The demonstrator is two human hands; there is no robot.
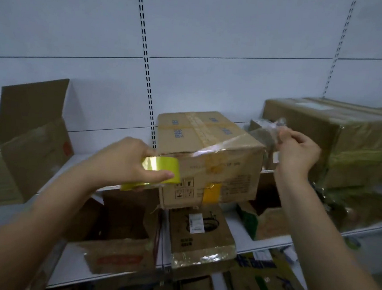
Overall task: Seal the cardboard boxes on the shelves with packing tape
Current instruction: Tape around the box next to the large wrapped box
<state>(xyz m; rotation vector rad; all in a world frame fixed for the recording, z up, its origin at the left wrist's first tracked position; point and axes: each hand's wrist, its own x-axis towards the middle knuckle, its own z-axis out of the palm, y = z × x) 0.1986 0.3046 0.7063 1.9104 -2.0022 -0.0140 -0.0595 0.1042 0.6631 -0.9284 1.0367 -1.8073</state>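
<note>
Two hands work at one closed cardboard box [209,160] sitting at the front edge of the upper shelf [74,165]. The left hand [124,162] grips one yellow tape roll [158,172] against the box's front left corner. The right hand [297,151] pinches the clear tape strip [261,136] stretched across the box's right corner. Two more boxes flank it: one open [33,137], one taped [336,138]

White shelf [266,171]: three cardboard boxes [209,155] on top.
</note>
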